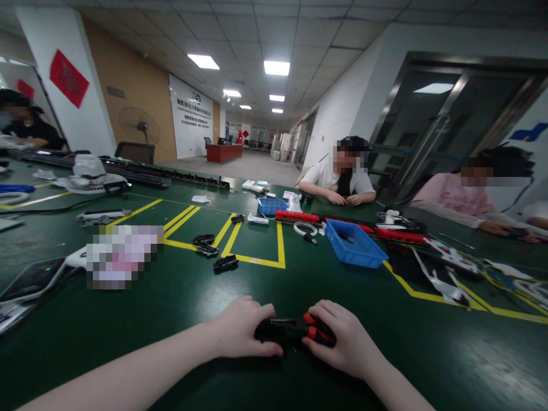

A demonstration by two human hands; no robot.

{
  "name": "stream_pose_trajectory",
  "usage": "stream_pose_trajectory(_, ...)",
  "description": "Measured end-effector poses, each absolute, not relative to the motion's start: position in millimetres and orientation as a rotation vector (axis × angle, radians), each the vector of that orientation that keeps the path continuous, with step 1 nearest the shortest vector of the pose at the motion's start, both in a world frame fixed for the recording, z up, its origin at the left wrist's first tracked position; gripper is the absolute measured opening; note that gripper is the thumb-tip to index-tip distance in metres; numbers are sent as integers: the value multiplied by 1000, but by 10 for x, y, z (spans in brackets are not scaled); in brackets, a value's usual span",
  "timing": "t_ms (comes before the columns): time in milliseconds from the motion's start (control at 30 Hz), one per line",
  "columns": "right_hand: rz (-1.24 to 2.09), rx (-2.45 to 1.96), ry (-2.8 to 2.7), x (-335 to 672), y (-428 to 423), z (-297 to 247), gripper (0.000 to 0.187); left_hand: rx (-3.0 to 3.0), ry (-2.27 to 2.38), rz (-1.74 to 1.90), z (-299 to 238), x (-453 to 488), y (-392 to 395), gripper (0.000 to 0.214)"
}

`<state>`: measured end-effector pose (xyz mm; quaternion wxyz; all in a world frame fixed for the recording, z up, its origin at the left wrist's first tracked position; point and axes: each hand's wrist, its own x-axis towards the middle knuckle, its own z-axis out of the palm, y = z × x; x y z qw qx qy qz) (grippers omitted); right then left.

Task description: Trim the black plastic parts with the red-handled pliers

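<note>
Near the table's front, my right hand [345, 337] is wrapped round the red-and-black handles of a pair of pliers [309, 326]. The pliers' jaws point left, toward my left hand [242, 328]. That hand is closed, thumb and fingers around a small black part [264, 330], mostly hidden by the fingers. The jaws reach up to this part; whether they grip it I cannot tell. Farther up the table lie several similar-looking black pieces, one of them a black plastic part [225, 263] close to the yellow tape lines.
A blue tray [355, 245] stands right of centre, with a smaller blue tray [273, 206] behind it. Red strips [297, 216] and a white cable coil [305, 229] lie near them. A phone-like device [32, 278] is at left. Co-workers sit across the table [205, 302].
</note>
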<state>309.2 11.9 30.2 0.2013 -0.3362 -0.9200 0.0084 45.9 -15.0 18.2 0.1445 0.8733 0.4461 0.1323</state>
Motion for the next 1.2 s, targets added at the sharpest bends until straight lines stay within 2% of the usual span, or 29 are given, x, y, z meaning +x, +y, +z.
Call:
stream_pose_trajectory(400,-57,-881,-2555,3079,163,211,27,2494,1245,423,133,437,-122,48)
stream_pose_trajectory(567,-323,-766,-2501,3134,248,193,41,2478,1234,449,129,426,-106,46)
stream_pose_trajectory(800,-613,-734,-2466,3224,318,236,42,2359,1198,530,151,407,-106,43)
stream_pose_trajectory(1200,-550,-753,-2497,3098,223,226,30,2303,1083,633,155,372,-87,53)
